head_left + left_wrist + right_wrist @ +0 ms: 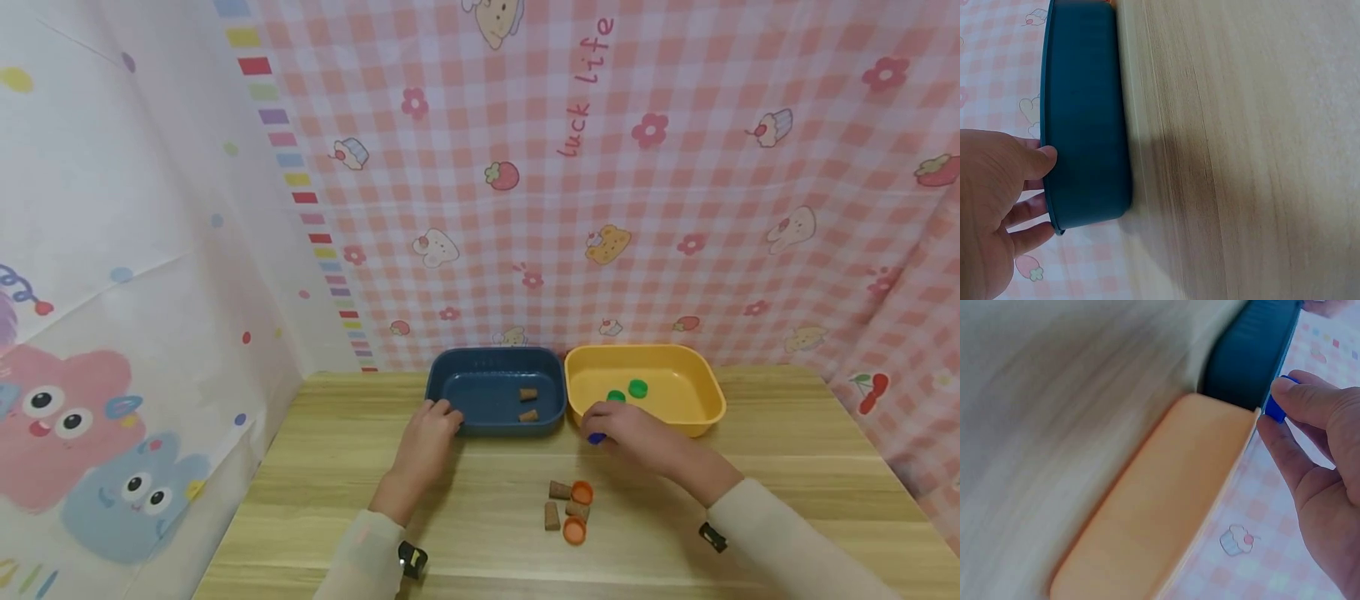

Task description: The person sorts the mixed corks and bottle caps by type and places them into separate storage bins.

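Note:
My left hand grips the near left corner of the dark blue tray. In the left wrist view the thumb lies on the outside of the rim, and fingers reach behind it. Two corks lie inside that tray. My right hand pinches a blue bottle cap between thumb and fingers, near the front left corner of the yellow tray. Two green caps are in the yellow tray, one partly hidden by the right hand.
On the wooden table, in front of the trays, several corks lie in a loose group with two orange caps. A pink checked cloth hangs behind the trays. A white patterned cloth hangs at the left.

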{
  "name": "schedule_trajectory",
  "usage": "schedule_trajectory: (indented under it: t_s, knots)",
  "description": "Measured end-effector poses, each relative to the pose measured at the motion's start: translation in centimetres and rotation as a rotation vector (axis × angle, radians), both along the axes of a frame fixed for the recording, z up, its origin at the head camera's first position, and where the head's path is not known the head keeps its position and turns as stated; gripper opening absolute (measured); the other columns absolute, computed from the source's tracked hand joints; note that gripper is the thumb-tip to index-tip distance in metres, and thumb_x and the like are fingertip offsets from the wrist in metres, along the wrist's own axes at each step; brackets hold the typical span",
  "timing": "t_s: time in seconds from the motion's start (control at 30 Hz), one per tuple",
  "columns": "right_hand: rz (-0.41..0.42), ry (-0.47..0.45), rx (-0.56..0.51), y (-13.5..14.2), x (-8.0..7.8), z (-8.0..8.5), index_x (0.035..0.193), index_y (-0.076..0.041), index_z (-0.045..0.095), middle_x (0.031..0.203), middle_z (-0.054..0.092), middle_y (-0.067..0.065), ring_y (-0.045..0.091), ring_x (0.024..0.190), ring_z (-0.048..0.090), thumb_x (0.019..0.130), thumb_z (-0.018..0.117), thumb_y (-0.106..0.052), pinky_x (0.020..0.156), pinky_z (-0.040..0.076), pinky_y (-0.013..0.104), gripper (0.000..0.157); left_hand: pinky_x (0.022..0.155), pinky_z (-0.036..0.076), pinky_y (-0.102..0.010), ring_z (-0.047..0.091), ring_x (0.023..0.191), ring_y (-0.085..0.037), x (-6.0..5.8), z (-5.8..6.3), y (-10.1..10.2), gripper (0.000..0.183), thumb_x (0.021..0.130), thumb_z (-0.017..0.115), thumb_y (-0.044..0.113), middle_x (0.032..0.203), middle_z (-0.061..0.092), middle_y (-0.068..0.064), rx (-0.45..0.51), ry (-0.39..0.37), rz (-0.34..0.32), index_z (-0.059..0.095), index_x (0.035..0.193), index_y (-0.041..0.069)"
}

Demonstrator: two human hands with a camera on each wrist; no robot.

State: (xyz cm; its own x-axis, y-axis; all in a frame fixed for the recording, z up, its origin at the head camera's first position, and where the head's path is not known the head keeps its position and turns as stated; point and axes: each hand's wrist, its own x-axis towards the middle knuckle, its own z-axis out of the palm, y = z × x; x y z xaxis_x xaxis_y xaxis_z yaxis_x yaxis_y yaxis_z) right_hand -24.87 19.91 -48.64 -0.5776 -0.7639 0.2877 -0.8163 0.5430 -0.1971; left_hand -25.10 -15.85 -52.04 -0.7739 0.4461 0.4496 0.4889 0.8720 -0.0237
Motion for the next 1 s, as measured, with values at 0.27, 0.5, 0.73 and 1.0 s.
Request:
schedule_trajectory:
  t_s: [0.27,0.5,0.73,1.0]
  knots:
    - [-0.050,-0.010,0.009,1.4,-1.1,0.9,0.099,-0.010,0.076,0.105,0.071,0.004,0.022,0.097,0.069,0.077,0.085,0.006,0.083,0.060,0.035,0.029,0.073,0.051,-0.036,0.054,0.074,-0.023,-0.1,0.1,0.1,0.006,0.090,0.076,0.004,0.085,0.066,-0.006,-0.010,0.007,-0.002,0.078,0.092,0.009]
    - [-0.113,0.001,0.006,2.9,-1.6,1.1,0.099,-0.008,0.075,0.104,0.070,0.005,0.023,0.095,0.069,0.080,0.083,0.006,0.082,0.060,0.037,0.025,0.074,0.052,-0.037,0.055,0.075,-0.025,-0.1,0.3,0.1,0.006,0.091,0.074,0.004,0.086,0.067,-0.007,-0.005,0.007,-0.008,0.078,0.092,0.009]
    - [-0.212,-0.071,-0.011,4.7,-2.5,0.9,0.101,-0.007,0.075,0.104,0.071,0.008,0.026,0.095,0.070,0.083,0.081,0.003,0.081,0.061,0.039,0.021,0.075,0.053,-0.039,0.056,0.076,-0.025,0.1,0.5,0.1,0.006,0.093,0.073,0.005,0.087,0.068,-0.008,-0.014,-0.021,-0.001,0.078,0.094,0.008]
    - [-0.231,-0.076,-0.031,6.4,-3.8,0.4,0.101,-0.004,0.075,0.103,0.072,0.011,0.031,0.095,0.070,0.082,0.081,0.006,0.080,0.060,0.043,0.022,0.073,0.051,-0.037,0.055,0.075,-0.024,0.0,0.3,0.0,0.008,0.092,0.074,0.004,0.086,0.067,-0.006,-0.020,-0.019,0.005,0.078,0.093,0.011]
